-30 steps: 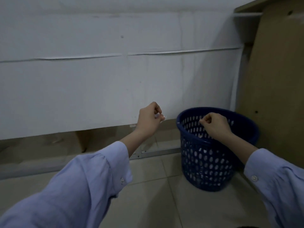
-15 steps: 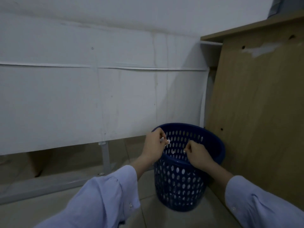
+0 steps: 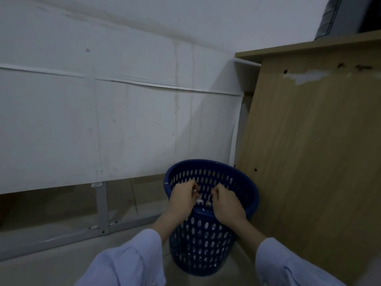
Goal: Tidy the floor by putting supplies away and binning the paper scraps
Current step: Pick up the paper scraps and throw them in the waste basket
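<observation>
Both hands are low in the middle of the frame, over the open top of the blue bin [image 3: 208,246]. The left hand [image 3: 181,200] has curled fingers and pinches small white paper scraps [image 3: 198,200]. The right hand [image 3: 226,206] is curled too and seems to pinch a bit as well. The bin's opening lies right under the scraps, so letting go should drop them in.

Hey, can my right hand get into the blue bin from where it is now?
Probably yes. The right hand hangs over the open mouth of the bin, just past its near rim, and nothing covers the opening. The left hand is beside it, not in its way. Both seem to pinch scraps.
</observation>
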A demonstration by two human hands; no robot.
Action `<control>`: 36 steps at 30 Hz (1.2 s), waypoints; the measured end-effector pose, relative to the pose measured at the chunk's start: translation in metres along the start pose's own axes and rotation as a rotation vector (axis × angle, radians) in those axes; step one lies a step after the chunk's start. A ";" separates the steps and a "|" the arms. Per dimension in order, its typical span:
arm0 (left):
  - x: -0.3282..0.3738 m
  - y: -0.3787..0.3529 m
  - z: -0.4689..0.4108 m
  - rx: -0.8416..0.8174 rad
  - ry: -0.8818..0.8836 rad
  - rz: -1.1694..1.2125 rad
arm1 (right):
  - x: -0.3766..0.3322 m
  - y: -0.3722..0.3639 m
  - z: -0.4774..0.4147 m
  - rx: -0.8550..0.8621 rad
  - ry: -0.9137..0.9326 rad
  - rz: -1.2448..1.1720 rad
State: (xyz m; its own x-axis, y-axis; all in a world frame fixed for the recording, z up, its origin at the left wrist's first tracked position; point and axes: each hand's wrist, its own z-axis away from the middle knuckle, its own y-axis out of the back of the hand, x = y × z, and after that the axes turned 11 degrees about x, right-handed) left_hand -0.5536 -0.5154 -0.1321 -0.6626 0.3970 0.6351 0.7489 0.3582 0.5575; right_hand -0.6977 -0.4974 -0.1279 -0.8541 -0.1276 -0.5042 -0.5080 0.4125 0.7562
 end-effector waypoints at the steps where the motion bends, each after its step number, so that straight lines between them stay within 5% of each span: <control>1: 0.000 -0.001 0.000 -0.017 -0.010 -0.026 | 0.000 0.000 0.000 -0.003 -0.002 0.005; 20: -0.006 -0.005 -0.004 -0.183 -0.154 -0.292 | 0.002 0.001 0.003 0.006 -0.007 0.012; 36: 0.000 0.000 0.000 -0.180 -0.095 -0.281 | 0.004 0.001 0.001 0.014 0.018 0.055</control>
State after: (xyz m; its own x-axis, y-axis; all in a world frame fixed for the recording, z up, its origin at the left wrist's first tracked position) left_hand -0.5541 -0.5151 -0.1322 -0.8343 0.3839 0.3957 0.5207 0.3128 0.7943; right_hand -0.7012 -0.4967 -0.1299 -0.8826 -0.1201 -0.4545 -0.4587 0.4317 0.7767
